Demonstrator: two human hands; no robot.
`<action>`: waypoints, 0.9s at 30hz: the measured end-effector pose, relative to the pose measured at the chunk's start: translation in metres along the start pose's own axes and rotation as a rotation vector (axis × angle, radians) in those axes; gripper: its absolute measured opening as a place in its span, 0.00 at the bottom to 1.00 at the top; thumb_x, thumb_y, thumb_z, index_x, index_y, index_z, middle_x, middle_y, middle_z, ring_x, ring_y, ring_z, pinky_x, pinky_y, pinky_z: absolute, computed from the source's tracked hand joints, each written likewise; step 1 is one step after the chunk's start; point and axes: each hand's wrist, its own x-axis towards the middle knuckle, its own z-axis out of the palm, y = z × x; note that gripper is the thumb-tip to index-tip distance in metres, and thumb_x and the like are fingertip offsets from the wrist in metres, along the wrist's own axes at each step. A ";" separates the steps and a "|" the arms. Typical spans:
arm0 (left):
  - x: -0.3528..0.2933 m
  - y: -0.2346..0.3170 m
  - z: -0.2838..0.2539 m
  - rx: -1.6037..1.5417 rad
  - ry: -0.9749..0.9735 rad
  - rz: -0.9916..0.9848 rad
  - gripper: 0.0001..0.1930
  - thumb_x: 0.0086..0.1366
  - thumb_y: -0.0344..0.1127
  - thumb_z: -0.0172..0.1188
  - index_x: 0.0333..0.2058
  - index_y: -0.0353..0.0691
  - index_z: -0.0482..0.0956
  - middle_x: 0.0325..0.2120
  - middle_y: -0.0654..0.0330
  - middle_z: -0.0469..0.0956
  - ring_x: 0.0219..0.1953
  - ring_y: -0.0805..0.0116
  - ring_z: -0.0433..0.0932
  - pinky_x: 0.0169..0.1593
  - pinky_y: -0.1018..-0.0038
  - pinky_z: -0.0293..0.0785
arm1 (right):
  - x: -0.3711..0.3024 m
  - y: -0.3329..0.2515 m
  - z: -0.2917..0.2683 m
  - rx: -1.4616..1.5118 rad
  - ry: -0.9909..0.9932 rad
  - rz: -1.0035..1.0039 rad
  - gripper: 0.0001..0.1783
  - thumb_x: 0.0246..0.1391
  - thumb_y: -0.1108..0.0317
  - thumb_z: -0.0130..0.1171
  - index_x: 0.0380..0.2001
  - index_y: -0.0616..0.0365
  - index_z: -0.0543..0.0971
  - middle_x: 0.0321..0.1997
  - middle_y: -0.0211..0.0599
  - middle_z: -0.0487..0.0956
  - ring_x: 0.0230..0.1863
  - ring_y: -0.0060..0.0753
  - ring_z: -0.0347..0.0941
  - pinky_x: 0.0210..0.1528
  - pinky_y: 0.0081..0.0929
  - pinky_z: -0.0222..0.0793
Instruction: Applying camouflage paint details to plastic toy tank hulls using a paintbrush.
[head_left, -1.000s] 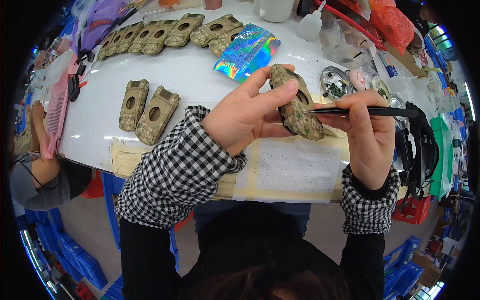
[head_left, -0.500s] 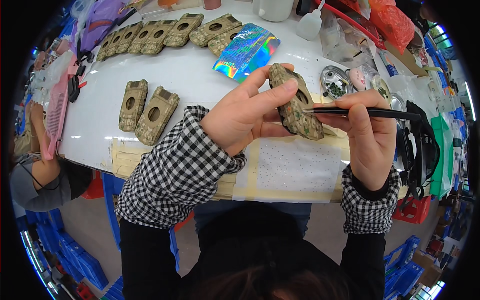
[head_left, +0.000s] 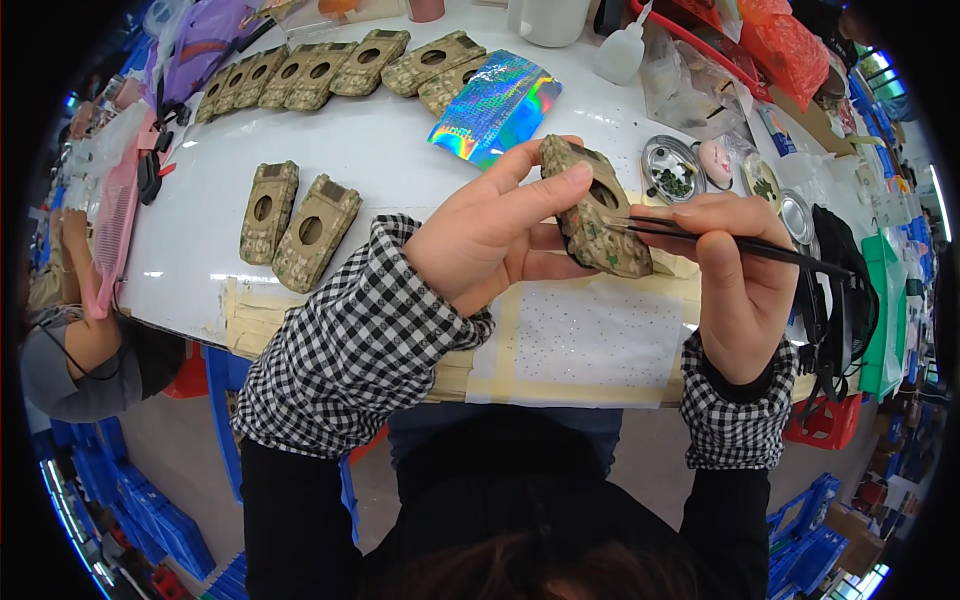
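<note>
My left hand [head_left: 485,230] grips a camouflage model tank hull [head_left: 630,250], thumb on top and fingers beneath. The hull is tilted above the table and has a round hole in its upper face. Small green and reddish marks show near its lower end. My right hand [head_left: 750,265] pinches black tweezers [head_left: 665,232], whose two prongs look slightly apart. Their tips are at the hull's surface just below the hole; whether they hold anything is too small to tell. Two similar hulls, one upright [head_left: 262,238] and one slanted [head_left: 325,212], lie left of my left sleeve.
More camouflage hulls [head_left: 322,92] line the table's back left. A shiny holographic pouch [head_left: 495,105] lies ahead of my hands. Beyond my right hand stands a metal dish [head_left: 662,150] of dark green bits. A speckled white sheet [head_left: 580,345] is taped below. Another person's arm [head_left: 92,345] is at far left.
The back end of the tweezers has swung downward, toward me, and their prongs now show apart. The tank hull has shifted very slightly in my left hand's grip.
</note>
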 end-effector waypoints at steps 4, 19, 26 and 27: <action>-0.003 0.003 0.003 -0.036 0.021 -0.029 0.35 0.66 0.41 0.52 0.62 0.41 0.41 0.51 0.51 0.65 0.46 0.60 0.75 0.46 0.62 0.78 | 0.002 0.001 -0.003 -0.172 -0.056 -0.177 0.07 0.54 0.75 0.57 0.35 0.68 0.75 0.37 0.44 0.78 0.42 0.33 0.73 0.46 0.27 0.68; -0.010 0.003 -0.002 -0.069 -0.030 -0.055 0.35 0.59 0.29 0.49 0.63 0.42 0.43 0.51 0.49 0.68 0.48 0.61 0.76 0.50 0.62 0.76 | 0.002 -0.003 0.000 -0.301 -0.130 -0.199 0.10 0.49 0.73 0.62 0.35 0.65 0.77 0.36 0.43 0.79 0.40 0.37 0.75 0.43 0.28 0.69; -0.010 0.006 -0.001 -0.007 -0.018 -0.106 0.37 0.56 0.26 0.48 0.64 0.42 0.41 0.48 0.49 0.69 0.47 0.62 0.75 0.49 0.66 0.76 | 0.002 0.001 -0.003 -0.190 -0.158 -0.146 0.10 0.50 0.74 0.60 0.36 0.67 0.77 0.37 0.42 0.79 0.40 0.34 0.74 0.43 0.27 0.68; -0.010 0.005 -0.002 -0.001 -0.020 -0.110 0.37 0.56 0.26 0.48 0.64 0.42 0.42 0.48 0.49 0.70 0.46 0.63 0.76 0.49 0.67 0.76 | 0.002 0.002 -0.002 -0.164 -0.156 -0.131 0.10 0.51 0.74 0.60 0.36 0.67 0.77 0.37 0.42 0.79 0.40 0.34 0.74 0.43 0.27 0.68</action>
